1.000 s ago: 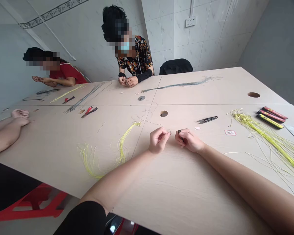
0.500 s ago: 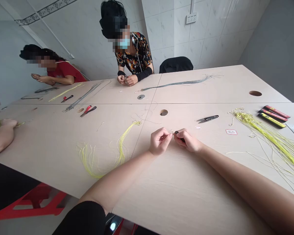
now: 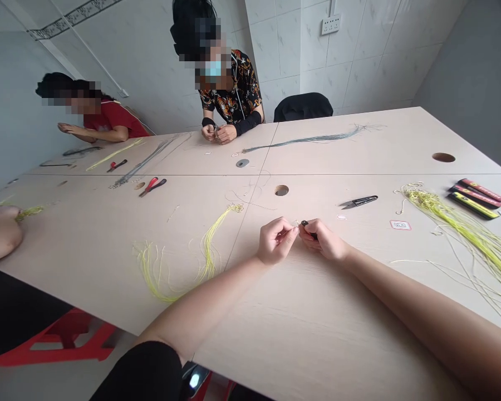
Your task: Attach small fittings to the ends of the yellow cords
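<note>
My left hand (image 3: 275,240) and my right hand (image 3: 323,239) rest close together on the pale wooden table (image 3: 300,312), fingertips nearly touching. The left hand is closed in a pinch on something too small to name. The right hand is closed around a small black object (image 3: 304,223) that pokes out between thumb and forefinger. A bunch of yellow cords (image 3: 209,245) lies to the left of my hands, and a bigger bundle of yellow cords (image 3: 463,228) lies at the right. Black thread snips (image 3: 359,201) lie beyond my right hand.
Two people sit across the table working with their own hands (image 3: 217,132); a third person's hand (image 3: 0,223) shows at the left edge. Grey cords (image 3: 309,140), red-handled pliers (image 3: 152,185), packaged black sticks (image 3: 476,196), cable holes (image 3: 281,190) and a red stool (image 3: 62,340) are around.
My two hands have drawn together until the fingertips almost meet. The person's hand at the left edge has pulled back, holding yellow cord.
</note>
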{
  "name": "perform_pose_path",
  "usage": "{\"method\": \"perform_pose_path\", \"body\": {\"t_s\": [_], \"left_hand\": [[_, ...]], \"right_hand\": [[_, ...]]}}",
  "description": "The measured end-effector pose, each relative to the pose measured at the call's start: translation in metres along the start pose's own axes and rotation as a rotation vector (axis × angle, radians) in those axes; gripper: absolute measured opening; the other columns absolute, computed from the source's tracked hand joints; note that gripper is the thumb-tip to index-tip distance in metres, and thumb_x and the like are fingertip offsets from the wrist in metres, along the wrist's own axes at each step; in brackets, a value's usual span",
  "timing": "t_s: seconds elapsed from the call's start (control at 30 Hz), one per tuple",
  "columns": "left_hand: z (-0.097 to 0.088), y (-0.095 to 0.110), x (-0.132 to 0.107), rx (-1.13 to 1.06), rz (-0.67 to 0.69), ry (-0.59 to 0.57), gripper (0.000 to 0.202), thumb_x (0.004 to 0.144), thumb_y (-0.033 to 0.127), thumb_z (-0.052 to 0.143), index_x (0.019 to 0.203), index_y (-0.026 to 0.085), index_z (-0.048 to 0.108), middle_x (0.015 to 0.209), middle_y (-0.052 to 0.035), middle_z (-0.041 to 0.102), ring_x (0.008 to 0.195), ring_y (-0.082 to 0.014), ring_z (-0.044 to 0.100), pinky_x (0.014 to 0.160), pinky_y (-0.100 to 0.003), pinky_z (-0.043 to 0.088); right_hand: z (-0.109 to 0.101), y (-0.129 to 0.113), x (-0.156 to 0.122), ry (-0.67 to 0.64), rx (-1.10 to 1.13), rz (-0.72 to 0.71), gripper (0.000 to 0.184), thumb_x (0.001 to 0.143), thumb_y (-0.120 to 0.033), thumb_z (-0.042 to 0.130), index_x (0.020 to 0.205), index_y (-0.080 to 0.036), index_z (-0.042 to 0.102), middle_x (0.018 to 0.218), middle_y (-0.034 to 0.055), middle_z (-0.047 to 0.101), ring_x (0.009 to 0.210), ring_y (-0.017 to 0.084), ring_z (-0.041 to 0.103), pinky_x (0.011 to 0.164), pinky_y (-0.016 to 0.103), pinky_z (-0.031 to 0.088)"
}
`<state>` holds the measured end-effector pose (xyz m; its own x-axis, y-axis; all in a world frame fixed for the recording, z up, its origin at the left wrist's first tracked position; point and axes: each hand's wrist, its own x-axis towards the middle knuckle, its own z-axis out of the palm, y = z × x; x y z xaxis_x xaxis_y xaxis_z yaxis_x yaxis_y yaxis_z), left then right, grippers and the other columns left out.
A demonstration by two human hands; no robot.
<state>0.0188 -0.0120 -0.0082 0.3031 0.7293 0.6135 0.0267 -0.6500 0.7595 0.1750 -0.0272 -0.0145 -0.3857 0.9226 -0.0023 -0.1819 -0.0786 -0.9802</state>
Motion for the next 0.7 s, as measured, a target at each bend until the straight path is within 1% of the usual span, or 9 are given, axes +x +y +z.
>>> {"method": "perform_pose_path", "body": {"t_s": [0.13, 0.37, 0.53, 0.7], "left_hand": [[-0.0001, 0.0004, 0.0000, 0.005, -0.008, -0.002, 0.035, 0.087, 0.034, 0.056, 0.058, 0.017, 0.044, 0.054, 0.0034, 0.040, 0.050, -0.0078, 0.034, 0.049, -0.024, 0.028], [-0.0002, 0.0006, 0.0010, -0.003, 0.012, -0.005, 0.033, 0.087, 0.031, 0.056, 0.059, 0.017, 0.045, 0.054, 0.0038, 0.039, 0.050, -0.0073, 0.034, 0.049, -0.023, 0.028], [-0.0006, 0.0011, 0.0016, 0.012, 0.003, -0.013, 0.034, 0.088, 0.034, 0.055, 0.060, 0.017, 0.045, 0.055, 0.0036, 0.040, 0.049, -0.0075, 0.034, 0.048, -0.023, 0.029], [-0.0010, 0.0007, 0.0016, 0.014, 0.023, -0.020, 0.031, 0.088, 0.029, 0.055, 0.061, 0.017, 0.046, 0.055, 0.0040, 0.039, 0.050, -0.0070, 0.034, 0.049, -0.022, 0.029]], "right_hand": [[0.0003, 0.0002, 0.0003, -0.002, 0.015, 0.011, 0.029, 0.078, -0.032, 0.039, 0.052, -0.022, 0.030, 0.044, -0.0045, 0.022, 0.042, 0.009, 0.016, 0.041, 0.028, 0.014], [0.0023, -0.0010, 0.0007, 0.010, -0.048, -0.047, 0.030, 0.075, -0.031, 0.040, 0.050, -0.021, 0.029, 0.045, -0.0033, 0.024, 0.046, 0.010, 0.020, 0.045, 0.028, 0.016], [0.0020, -0.0010, 0.0010, 0.001, -0.055, -0.061, 0.029, 0.077, -0.031, 0.038, 0.051, -0.022, 0.029, 0.045, -0.0032, 0.025, 0.047, 0.010, 0.020, 0.045, 0.029, 0.017], [0.0019, -0.0023, 0.0013, -0.010, -0.089, -0.066, 0.029, 0.077, -0.032, 0.036, 0.052, -0.022, 0.027, 0.046, -0.0033, 0.023, 0.047, 0.011, 0.019, 0.046, 0.029, 0.017]]}}
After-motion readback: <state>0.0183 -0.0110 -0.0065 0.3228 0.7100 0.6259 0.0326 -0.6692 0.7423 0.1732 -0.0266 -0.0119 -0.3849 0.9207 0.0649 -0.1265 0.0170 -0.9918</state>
